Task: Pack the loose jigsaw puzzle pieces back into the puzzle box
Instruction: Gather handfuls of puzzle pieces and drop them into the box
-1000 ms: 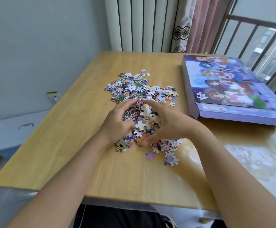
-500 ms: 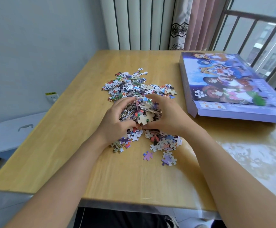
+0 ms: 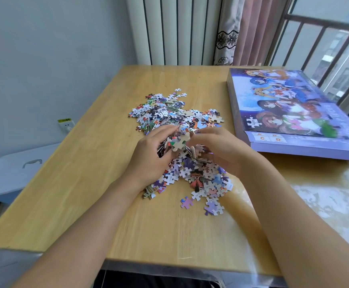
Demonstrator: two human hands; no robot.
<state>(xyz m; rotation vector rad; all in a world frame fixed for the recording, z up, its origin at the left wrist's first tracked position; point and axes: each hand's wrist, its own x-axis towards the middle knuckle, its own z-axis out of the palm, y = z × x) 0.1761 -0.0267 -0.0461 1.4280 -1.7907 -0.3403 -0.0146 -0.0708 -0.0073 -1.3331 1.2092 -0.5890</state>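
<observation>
We cup our left hand point(image 3: 148, 156) and right hand point(image 3: 219, 150) together around a heap of colourful cardboard jigsaw pieces point(image 3: 181, 146) on the wooden table point(image 3: 98, 163). Next, we judge, comes carrying it to the closed purple illustrated puzzle box point(image 3: 290, 113) at right, which needs opening.

Domestic room, likely a home. Evidence: wooden table point(image 3: 82, 183) at centre, white radiator point(image 3: 169, 30) at 12 o'clock, patterned curtain point(image 3: 242, 30) and barred window point(image 3: 325, 48) at 1–2 o'clock.
</observation>
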